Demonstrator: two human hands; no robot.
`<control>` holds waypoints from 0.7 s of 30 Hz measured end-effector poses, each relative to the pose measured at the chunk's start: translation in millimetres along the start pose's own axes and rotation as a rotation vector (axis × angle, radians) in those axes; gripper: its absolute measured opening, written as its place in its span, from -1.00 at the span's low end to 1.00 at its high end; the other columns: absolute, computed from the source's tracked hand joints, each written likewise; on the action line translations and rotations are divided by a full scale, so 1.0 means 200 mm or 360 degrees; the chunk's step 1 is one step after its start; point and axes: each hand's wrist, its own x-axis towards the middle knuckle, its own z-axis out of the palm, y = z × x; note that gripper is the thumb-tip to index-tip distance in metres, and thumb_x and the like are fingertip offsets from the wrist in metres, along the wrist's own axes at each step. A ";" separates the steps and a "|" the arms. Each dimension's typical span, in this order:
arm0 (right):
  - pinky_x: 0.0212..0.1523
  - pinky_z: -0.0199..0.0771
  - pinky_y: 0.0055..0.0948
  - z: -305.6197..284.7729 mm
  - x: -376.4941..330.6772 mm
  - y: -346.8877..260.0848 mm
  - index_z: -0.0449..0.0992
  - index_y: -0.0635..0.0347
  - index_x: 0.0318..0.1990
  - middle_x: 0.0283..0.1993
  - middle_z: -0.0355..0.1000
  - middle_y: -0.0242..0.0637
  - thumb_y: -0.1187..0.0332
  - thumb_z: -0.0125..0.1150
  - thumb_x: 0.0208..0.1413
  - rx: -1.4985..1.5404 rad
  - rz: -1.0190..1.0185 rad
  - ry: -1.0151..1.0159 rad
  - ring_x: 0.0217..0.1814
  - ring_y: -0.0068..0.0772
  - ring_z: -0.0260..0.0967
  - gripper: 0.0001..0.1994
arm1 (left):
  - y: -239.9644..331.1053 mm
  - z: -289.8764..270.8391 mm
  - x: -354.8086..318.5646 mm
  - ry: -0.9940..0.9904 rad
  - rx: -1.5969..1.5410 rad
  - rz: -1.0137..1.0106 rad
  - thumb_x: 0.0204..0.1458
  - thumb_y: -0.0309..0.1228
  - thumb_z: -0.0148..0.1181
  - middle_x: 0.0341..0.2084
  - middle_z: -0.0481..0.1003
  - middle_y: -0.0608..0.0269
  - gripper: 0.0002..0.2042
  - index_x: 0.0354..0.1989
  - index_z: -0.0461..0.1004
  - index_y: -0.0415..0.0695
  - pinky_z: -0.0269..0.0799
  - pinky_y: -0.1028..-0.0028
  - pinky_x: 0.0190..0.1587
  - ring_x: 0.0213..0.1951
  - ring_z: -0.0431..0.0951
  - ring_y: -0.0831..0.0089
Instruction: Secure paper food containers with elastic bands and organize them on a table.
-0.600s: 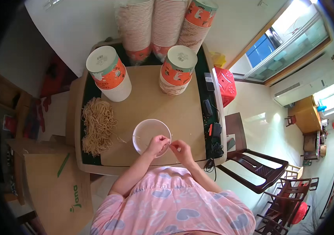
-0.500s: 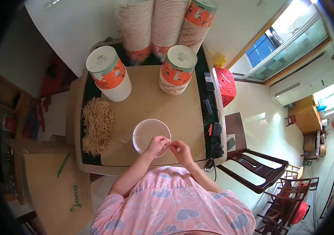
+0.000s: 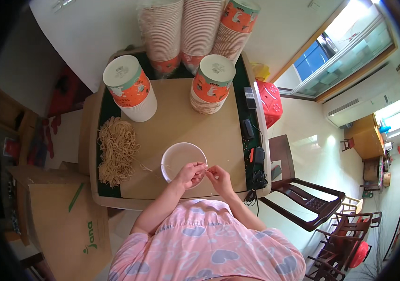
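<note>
A white paper bucket (image 3: 174,157) is on the brown board in front of me, its mouth turned up. My left hand (image 3: 192,175) reaches across the mouth, its fingers closed at the right rim. Beside it, just outside that rim, my right hand (image 3: 219,180) is pinched; whatever lies between its fingertips is too small to make out. A bit of pale cord (image 3: 164,165) shows at the bucket's left rim. To the left lies a tangled heap of beige cord (image 3: 118,150), with a loose end trailing toward the bucket.
Two stacks of orange-printed buckets, a left stack (image 3: 136,91) and a right stack (image 3: 211,86), stand upside down on the board. Taller wrapped stacks (image 3: 202,28) rise behind. Black power adapters (image 3: 257,154) and cables line the table's right edge. A cardboard box (image 3: 68,225) stands at lower left.
The bucket has shifted slightly to the right, and both hands have moved right with it. My fingers stay bunched together at its right rim.
</note>
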 end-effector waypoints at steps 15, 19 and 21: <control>-0.40 0.36 -0.65 0.00 0.02 0.12 0.42 0.32 -0.31 -0.44 0.43 -0.35 0.40 0.12 0.10 0.0586 0.0391 -0.0040 -0.43 -0.63 0.34 -0.86 | -0.03 0.12 -0.09 0.0419 0.2170 0.1215 -0.13 -0.42 0.22 -0.70 0.41 0.27 -0.93 -0.46 0.49 -0.11 0.28 0.50 -0.58 -0.66 0.39 0.56; -0.39 0.36 -0.65 0.00 0.03 0.08 0.44 0.32 -0.31 -0.43 0.44 -0.36 0.40 0.11 0.10 0.0556 0.0396 -0.0024 -0.42 -0.63 0.34 -0.86 | -0.02 0.13 -0.11 0.0531 0.2365 0.1356 -0.13 -0.42 0.19 -0.58 0.45 0.25 -0.95 -0.48 0.48 -0.07 0.37 0.39 -0.53 -0.58 0.47 0.31; -0.38 0.36 -0.66 0.00 0.03 0.08 0.44 0.31 -0.32 -0.43 0.43 -0.37 0.40 0.10 0.11 0.0549 0.0402 -0.0013 -0.42 -0.63 0.34 -0.87 | -0.01 0.13 -0.11 0.0551 0.2346 0.1440 -0.14 -0.43 0.20 -0.61 0.43 0.22 -0.95 -0.48 0.48 -0.08 0.35 0.40 -0.54 -0.59 0.47 0.32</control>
